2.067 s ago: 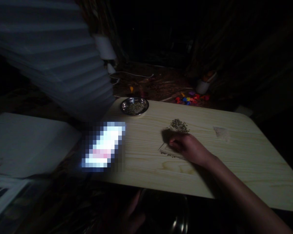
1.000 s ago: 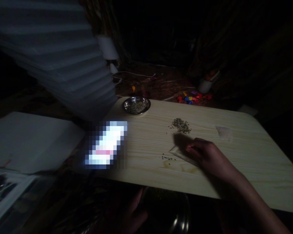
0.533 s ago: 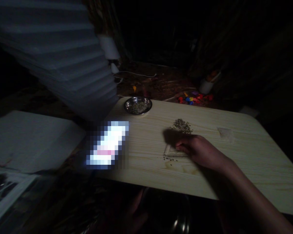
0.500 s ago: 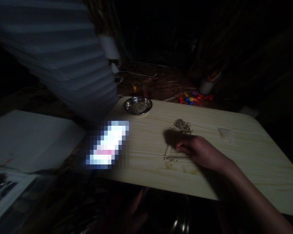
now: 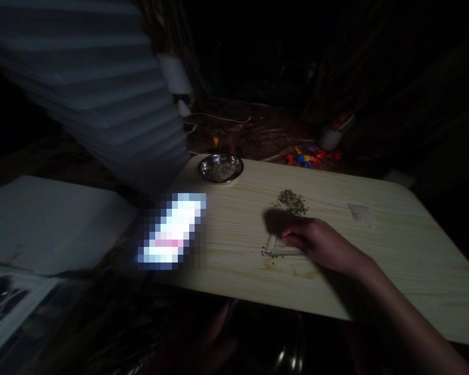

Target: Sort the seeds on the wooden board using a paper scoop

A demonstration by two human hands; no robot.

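Observation:
My right hand (image 5: 316, 242) is closed over the table, its fingers pinching a clear, flat, straight-edged piece (image 5: 273, 246) that looks like plastic. A few dark seeds (image 5: 272, 255) lie along its near edge. Just beyond the hand is a loose pile of small seeds (image 5: 291, 201). In the dark below the table's front edge, my left hand (image 5: 219, 336) is at the left side of a shiny metal bowl (image 5: 283, 359), seemingly gripping it; its fingers show only faintly. What the bowl contains is too dark to see.
A steel dish (image 5: 240, 169) of seeds stands at the wooden table's (image 5: 234, 219) far left corner. A pale scrap (image 5: 361, 214) lies to the right. At the left glows a blurred-out phone-like screen (image 5: 174, 229), near a white surface (image 5: 50, 219). Colourful toys (image 5: 316, 156) are on the floor beyond.
The clear piece's near edge has shifted very slightly among the few seeds beside it. Both hands stay in nearly the same place.

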